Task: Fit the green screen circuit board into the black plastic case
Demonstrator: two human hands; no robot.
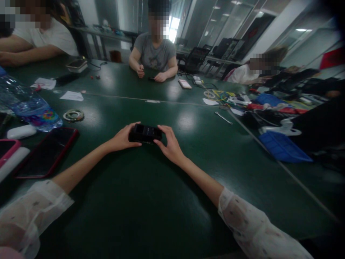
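Note:
A small black box-shaped device (145,133) is on or just above the dark green table (140,201), in front of me. Its kind is too dark to make out. My left hand (124,137) grips its left end, thumb along the near side and fingers on the far side. At the opposite end my right hand (169,144) holds it the same way, between thumb and fingers. Both forearms reach forward from sheer white sleeves. A phone in a red case (48,153) lies on the table to the left of my left forearm.
At the left stand a plastic water bottle (37,113), a bracelet-like ring (73,115) and a white case (21,132). To the right are a wrench (223,118), a blue tray (284,146) and a heap of cables (222,95). Across the table sits a person in grey (155,54).

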